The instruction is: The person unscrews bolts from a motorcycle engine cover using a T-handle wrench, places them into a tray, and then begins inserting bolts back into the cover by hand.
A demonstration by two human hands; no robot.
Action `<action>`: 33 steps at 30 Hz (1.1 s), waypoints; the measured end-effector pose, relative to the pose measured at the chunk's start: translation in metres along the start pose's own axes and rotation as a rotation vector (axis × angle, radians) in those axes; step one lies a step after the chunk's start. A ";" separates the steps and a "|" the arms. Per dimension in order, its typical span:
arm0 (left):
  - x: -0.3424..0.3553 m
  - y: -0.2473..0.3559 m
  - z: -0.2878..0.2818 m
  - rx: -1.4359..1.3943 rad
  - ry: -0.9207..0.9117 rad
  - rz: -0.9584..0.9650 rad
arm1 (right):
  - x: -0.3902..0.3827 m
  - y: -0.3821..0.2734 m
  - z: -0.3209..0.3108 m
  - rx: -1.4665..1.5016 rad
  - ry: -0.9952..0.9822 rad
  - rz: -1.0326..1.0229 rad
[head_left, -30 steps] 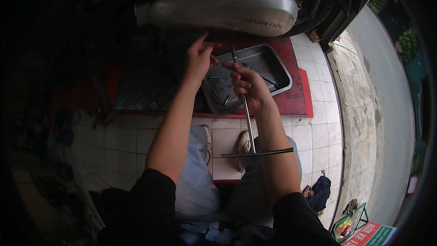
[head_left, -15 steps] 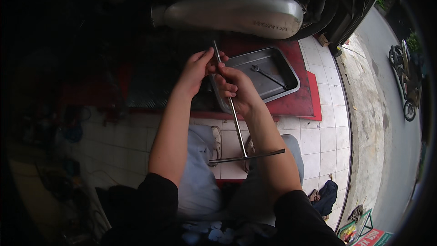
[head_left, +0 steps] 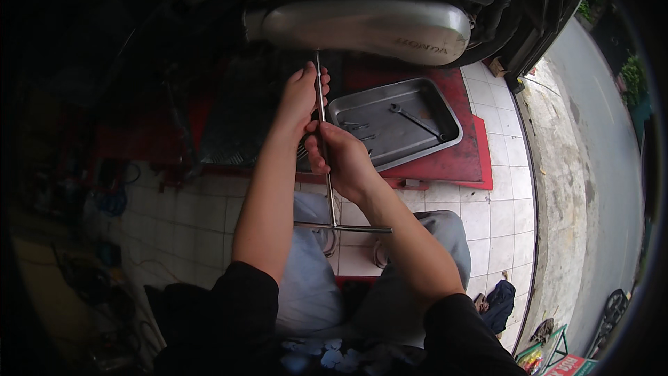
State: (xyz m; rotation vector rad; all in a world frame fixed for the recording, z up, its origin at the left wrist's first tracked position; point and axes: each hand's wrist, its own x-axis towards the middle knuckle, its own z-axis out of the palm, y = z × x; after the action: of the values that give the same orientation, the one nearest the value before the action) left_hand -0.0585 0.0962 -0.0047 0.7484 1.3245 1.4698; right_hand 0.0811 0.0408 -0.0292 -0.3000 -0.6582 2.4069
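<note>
A long steel T-handle wrench point(head_left: 330, 195) runs upright through the view, its tip at the lower edge of a silver cover point(head_left: 355, 24) on a motorbike; whether it is engaged there is hidden. Near that tip my left hand point(head_left: 305, 94) is closed round the shaft. Lower down, my right hand point(head_left: 342, 157) grips the same shaft, thumb upward. Beside my hands a metal tray point(head_left: 457, 134) holds a combination spanner point(head_left: 416, 120) and several small tools.
The tray sits on a red platform point(head_left: 466, 167) over white floor tiles point(head_left: 508, 230). Dark cloth point(head_left: 497, 303) lies at lower right. Beyond a concrete strip point(head_left: 557, 167) runs a road, with part of a two-wheeler point(head_left: 611, 317) at its lower end.
The wrench has shifted left and straightened, its tip rising to the cover. My left hand has closed on it. The two-wheeler on the road has moved toward the bottom of the view.
</note>
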 end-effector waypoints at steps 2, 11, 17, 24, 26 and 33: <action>-0.002 0.002 0.002 0.017 0.017 -0.021 | 0.000 0.000 0.000 0.069 0.036 0.016; 0.009 0.008 -0.002 -0.115 -0.035 -0.034 | -0.002 -0.005 0.006 0.113 0.048 -0.028; 0.018 0.007 -0.008 -0.365 -0.169 -0.118 | -0.018 0.016 0.021 0.126 0.057 0.087; 0.022 0.012 -0.018 -0.445 -0.254 -0.204 | -0.027 0.028 0.039 0.302 -0.005 0.167; 0.021 0.013 -0.017 -0.440 -0.269 -0.209 | -0.029 0.026 0.038 0.338 -0.043 0.152; 0.019 0.012 -0.011 -0.415 -0.288 -0.201 | -0.032 0.009 0.043 0.406 -0.056 0.154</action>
State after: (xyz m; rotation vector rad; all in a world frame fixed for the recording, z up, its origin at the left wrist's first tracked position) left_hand -0.0774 0.1110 0.0012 0.5134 0.8148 1.3559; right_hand 0.0863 -0.0019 0.0047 -0.1158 -0.1627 2.6331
